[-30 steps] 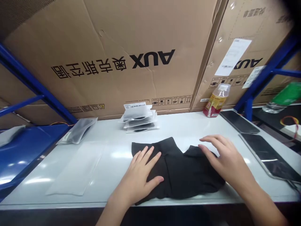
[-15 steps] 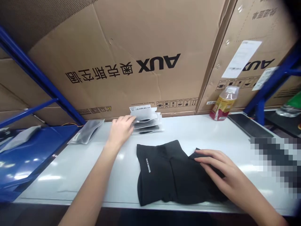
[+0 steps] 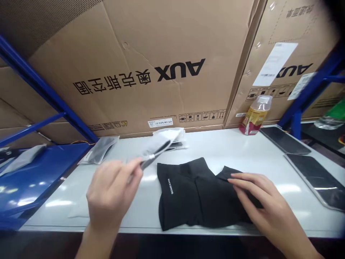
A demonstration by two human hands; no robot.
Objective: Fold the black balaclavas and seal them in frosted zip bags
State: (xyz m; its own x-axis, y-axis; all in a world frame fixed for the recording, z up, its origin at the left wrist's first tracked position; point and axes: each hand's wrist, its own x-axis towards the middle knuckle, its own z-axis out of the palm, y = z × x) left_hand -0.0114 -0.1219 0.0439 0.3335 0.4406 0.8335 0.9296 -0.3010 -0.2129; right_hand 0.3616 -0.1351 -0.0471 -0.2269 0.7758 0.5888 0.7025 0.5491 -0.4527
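My left hand [image 3: 111, 192] is raised above the white table [image 3: 223, 149], its fingers pinched on the end of a clear plastic packet [image 3: 159, 145] that slants up toward the back. A black folded garment [image 3: 188, 198] with small white lettering lies flat near the table's front edge. My right hand [image 3: 258, 201] rests on the garment's right part, fingers stretched out flat. Behind the lifted packet, a small stack of similar packets [image 3: 178, 144] lies against the cardboard box.
Large cardboard boxes [image 3: 151, 61] stand along the back of the table. A capped bottle [image 3: 254, 115] stands at the back right. Two dark flat panels [image 3: 309, 169] lie at the right. Another packet [image 3: 101, 149] lies at the back left, by blue shelf rails [image 3: 40, 90].
My left hand left the garment, reached back to the stack of packets, and has drawn one packet up and toward me. My right hand stays on the garment.
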